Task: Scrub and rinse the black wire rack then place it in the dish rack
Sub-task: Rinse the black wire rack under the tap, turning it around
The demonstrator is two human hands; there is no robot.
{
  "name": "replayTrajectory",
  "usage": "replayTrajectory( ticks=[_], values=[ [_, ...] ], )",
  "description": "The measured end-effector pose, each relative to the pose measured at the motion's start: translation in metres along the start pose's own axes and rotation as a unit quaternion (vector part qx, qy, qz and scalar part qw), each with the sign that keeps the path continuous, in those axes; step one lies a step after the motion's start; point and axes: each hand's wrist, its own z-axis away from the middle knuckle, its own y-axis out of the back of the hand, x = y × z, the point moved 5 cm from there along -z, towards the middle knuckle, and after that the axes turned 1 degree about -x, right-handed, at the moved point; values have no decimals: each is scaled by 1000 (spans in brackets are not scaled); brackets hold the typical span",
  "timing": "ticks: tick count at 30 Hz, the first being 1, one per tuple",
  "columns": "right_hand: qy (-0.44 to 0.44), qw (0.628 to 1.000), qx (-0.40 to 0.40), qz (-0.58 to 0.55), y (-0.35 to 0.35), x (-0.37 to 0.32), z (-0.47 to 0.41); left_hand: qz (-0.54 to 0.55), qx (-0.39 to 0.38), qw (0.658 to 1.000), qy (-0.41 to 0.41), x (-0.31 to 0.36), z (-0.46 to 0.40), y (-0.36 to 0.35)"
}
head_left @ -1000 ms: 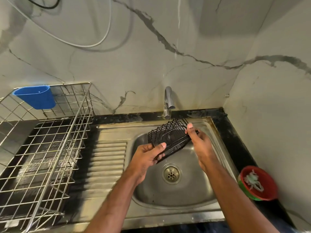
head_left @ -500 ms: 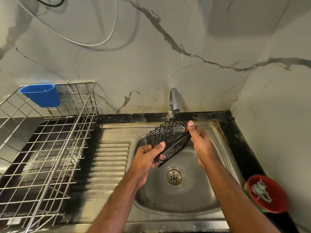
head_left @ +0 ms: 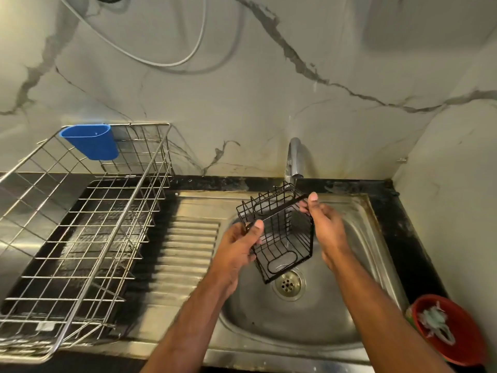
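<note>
A small black wire rack (head_left: 282, 235), basket-shaped, hangs over the steel sink bowl (head_left: 336, 313), right under the tap (head_left: 294, 160). Its open side faces me and its bottom tilts down toward the drain (head_left: 288, 284). My left hand (head_left: 239, 246) grips its left rim, thumb on top. My right hand (head_left: 324, 224) pinches its right upper corner. A thin stream of water seems to fall through it. The large steel dish rack (head_left: 80, 238) stands at the left on the black counter.
A blue plastic cup (head_left: 90, 141) hangs on the dish rack's back wall. The ribbed drainboard (head_left: 183, 254) lies between rack and bowl. A red bowl (head_left: 454, 329) with scraps sits at the right counter corner. Marble walls close in behind and at the right.
The black wire rack has been turned from nearly flat to hanging with its open side toward me. Both hands have kept hold of it and shifted slightly.
</note>
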Motion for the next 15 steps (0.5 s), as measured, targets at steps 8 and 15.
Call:
replayTrajectory(
  ticks=[8, 15],
  values=[
    [6, 999, 34, 2, 15, 5, -12, -56, 21, 998, -35, 5, -11, 3],
    [16, 998, 60, 32, 23, 11, -12, -53, 16, 997, -46, 0, -11, 0]
  ],
)
